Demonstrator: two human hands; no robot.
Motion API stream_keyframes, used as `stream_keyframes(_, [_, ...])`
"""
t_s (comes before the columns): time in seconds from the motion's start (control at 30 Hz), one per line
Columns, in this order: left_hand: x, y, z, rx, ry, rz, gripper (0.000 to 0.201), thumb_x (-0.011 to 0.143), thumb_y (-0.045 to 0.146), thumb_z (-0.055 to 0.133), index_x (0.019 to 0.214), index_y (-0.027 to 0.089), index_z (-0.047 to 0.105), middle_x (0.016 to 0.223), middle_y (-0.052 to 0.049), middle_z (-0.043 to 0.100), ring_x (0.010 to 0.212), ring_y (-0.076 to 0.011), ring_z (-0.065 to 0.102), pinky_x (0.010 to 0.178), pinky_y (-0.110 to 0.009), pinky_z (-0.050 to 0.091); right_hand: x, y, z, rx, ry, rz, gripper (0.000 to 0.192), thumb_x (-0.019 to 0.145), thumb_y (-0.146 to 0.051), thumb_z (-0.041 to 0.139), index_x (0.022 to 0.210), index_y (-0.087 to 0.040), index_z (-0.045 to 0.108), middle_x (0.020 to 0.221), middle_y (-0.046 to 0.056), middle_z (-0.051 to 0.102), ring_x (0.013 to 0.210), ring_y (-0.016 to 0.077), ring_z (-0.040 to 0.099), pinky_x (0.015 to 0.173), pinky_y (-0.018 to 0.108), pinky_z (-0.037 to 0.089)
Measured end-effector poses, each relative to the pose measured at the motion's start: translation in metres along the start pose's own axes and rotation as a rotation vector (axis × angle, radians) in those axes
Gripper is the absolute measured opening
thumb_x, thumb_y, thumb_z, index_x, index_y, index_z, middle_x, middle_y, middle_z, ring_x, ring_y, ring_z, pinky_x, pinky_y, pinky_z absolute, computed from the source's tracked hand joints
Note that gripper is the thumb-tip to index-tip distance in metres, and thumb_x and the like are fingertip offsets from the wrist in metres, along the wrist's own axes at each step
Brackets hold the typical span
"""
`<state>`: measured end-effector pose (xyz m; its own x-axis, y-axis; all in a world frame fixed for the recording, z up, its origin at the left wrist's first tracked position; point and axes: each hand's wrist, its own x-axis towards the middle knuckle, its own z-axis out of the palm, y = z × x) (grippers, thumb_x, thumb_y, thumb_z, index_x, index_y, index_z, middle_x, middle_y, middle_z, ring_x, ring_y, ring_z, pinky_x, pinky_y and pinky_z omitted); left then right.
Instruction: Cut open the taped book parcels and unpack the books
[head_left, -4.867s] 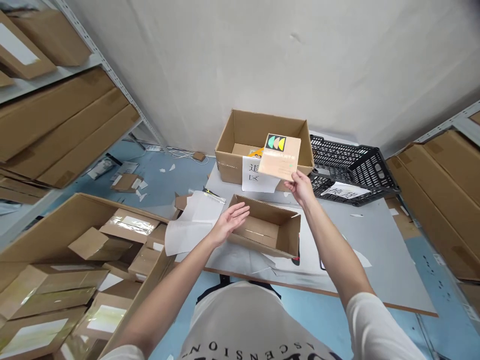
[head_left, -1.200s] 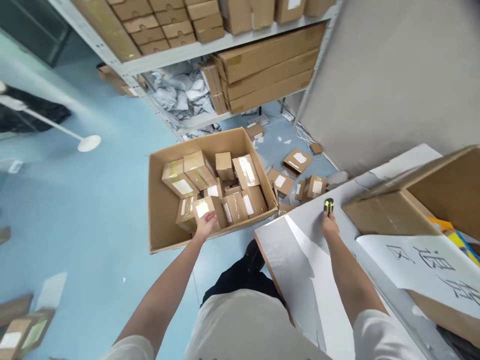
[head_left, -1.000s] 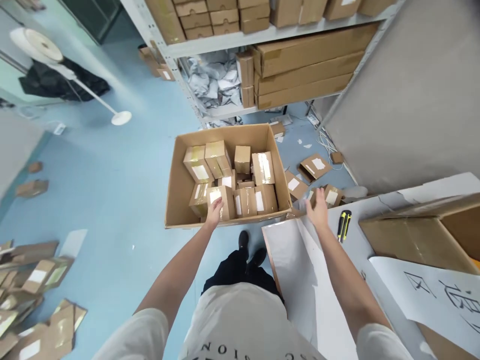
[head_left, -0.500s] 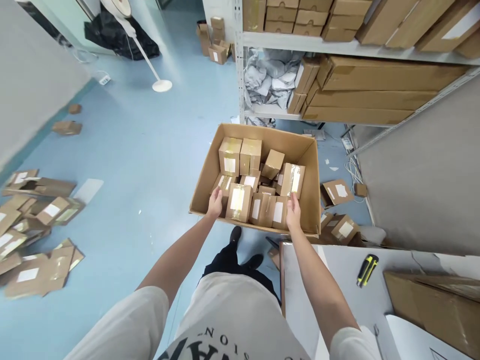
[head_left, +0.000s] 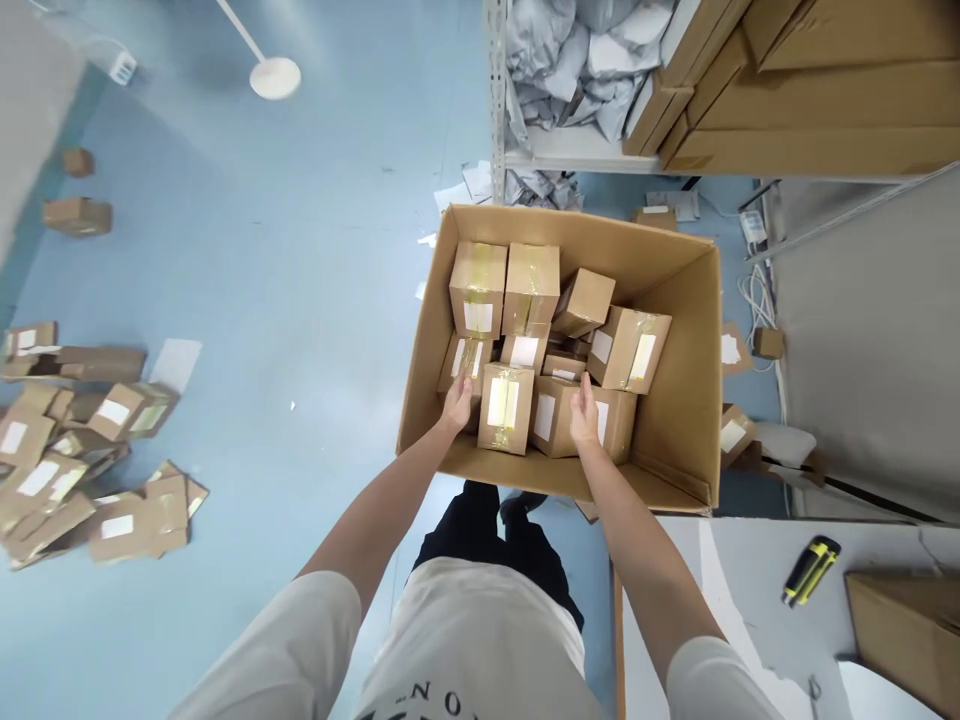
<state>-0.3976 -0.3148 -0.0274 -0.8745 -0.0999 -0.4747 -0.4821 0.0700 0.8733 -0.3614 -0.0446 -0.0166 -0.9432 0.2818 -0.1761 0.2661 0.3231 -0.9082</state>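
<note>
I see both hands down inside the big open carton (head_left: pixel 679 400) on the floor. The left hand (head_left: pixel 457 403) rests, fingers loosely spread, against the left side of a small taped parcel (head_left: pixel 505 408) in the front row; the right hand (head_left: pixel 583 418) lies open on the neighbouring parcel (head_left: pixel 553 418). Neither hand has closed. A yellow-black cutter (head_left: pixel 810 571) lies on the worktop (head_left: pixel 720 600).

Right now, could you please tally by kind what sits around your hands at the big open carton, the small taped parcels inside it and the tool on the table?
Big open carton: 1
Small taped parcels showing inside it, between the left hand and right hand and beyond: about 11, some half hidden
Yellow-and-black utility knife on the table: 1
Total: about 13
</note>
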Motion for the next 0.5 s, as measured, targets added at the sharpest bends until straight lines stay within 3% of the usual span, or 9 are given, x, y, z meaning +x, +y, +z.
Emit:
stream_keyframes(0.1, [0.014, -0.022, 0.004, 0.01, -0.02, -0.179, 0.061, 0.084, 0.058, 0.046, 0.131, 0.02, 0.048, 0.146, -0.005, 0.035, 0.139, -0.0235, 0.021, 0.113, -0.034, 0.015, 0.005, 0.016, 0.022, -0.002, -0.067, 0.123, 0.078, 0.084, -0.062, 0.036, 0.146, -0.017, 0.019, 0.151, 0.01, 0.022, 0.139, 0.0213, 0.022, 0.112, 0.043, 0.022])
stream_keyframes(0.27, [0.023, -0.052, 0.01, 0.019, -0.062, -0.344, 0.067, 0.082, 0.066, 0.04, 0.123, 0.016, 0.056, 0.137, -0.011, 0.048, 0.135, -0.0291, 0.03, 0.108, -0.037, 0.027, 0.005, 0.039, 0.046, -0.029, -0.154, 0.376, 0.075, 0.084, -0.06, 0.042, 0.146, -0.021, 0.022, 0.149, 0.009, 0.029, 0.135, 0.0248, 0.031, 0.111, 0.047, 0.022])
stream_keyframes(0.5, [0.02, -0.069, 0.018, -0.009, -0.106, -0.437, 0.068, 0.083, 0.066, 0.037, 0.124, 0.015, 0.056, 0.134, -0.011, 0.05, 0.135, -0.0282, 0.03, 0.11, -0.038, 0.025, -0.004, 0.066, 0.068, 0.058, -0.348, 0.573, 0.08, 0.081, -0.069, 0.035, 0.146, -0.026, 0.017, 0.152, -0.001, 0.018, 0.141, 0.0221, 0.013, 0.115, 0.045, 0.006])
